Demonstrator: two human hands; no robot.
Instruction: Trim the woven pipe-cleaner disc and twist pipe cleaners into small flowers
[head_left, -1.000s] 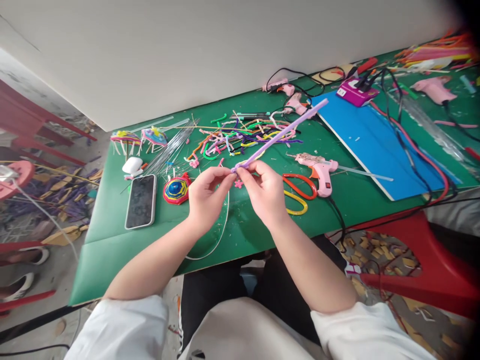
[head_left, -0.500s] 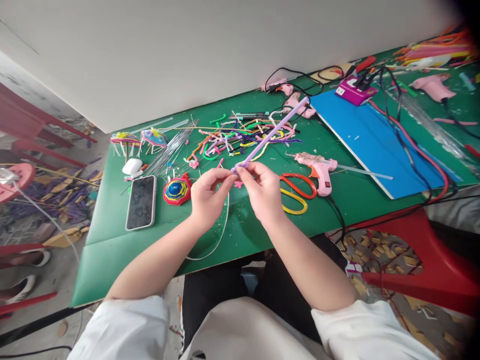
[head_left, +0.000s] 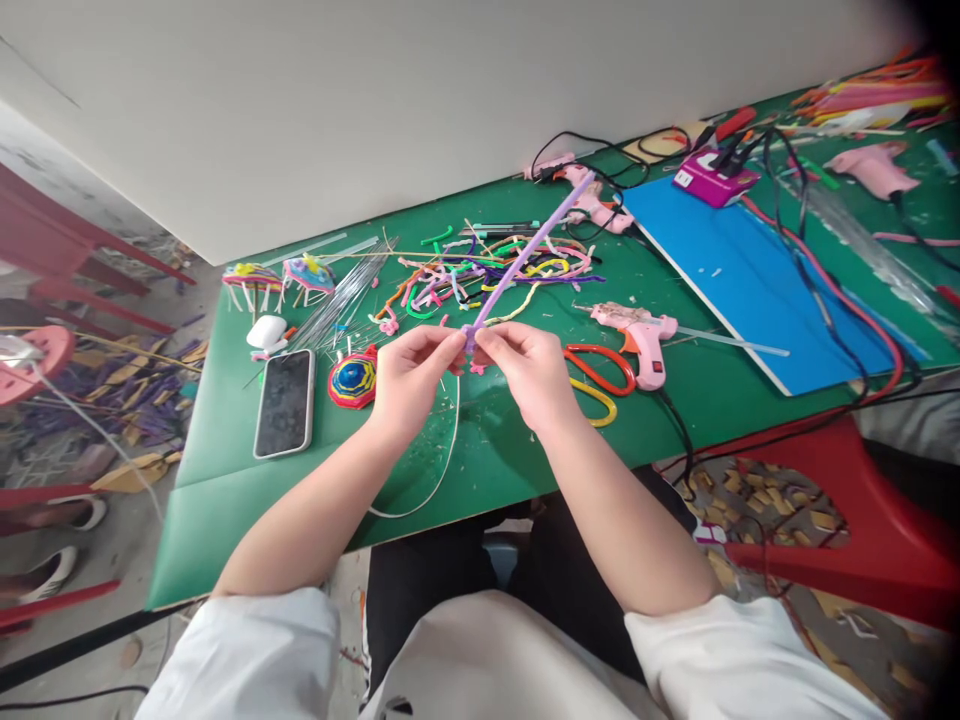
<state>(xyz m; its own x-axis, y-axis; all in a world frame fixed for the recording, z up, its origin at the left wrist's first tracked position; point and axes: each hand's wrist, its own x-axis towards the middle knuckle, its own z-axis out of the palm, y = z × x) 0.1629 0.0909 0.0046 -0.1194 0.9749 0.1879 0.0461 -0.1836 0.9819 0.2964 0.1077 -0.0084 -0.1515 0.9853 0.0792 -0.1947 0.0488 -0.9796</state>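
Above the table (head_left: 214, 510), the left hand (head_left: 411, 378) and the right hand (head_left: 529, 378) are both pinching the purple stem (head_left: 527, 252) near its lower end.

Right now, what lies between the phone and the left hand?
In the head view, a blue, yellow and red ornament lies between the phone and the left hand.

Head view, forward-down, seemingly near

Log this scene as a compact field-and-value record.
Left grip: closed on purple pipe cleaner, near end
Right grip: closed on the same end
Beyond: heap of multicoloured pipe cleaners
To the left: smartphone, white earbud case
To the right: pink hot glue gun, scissors with red and yellow handles
Surface: green table
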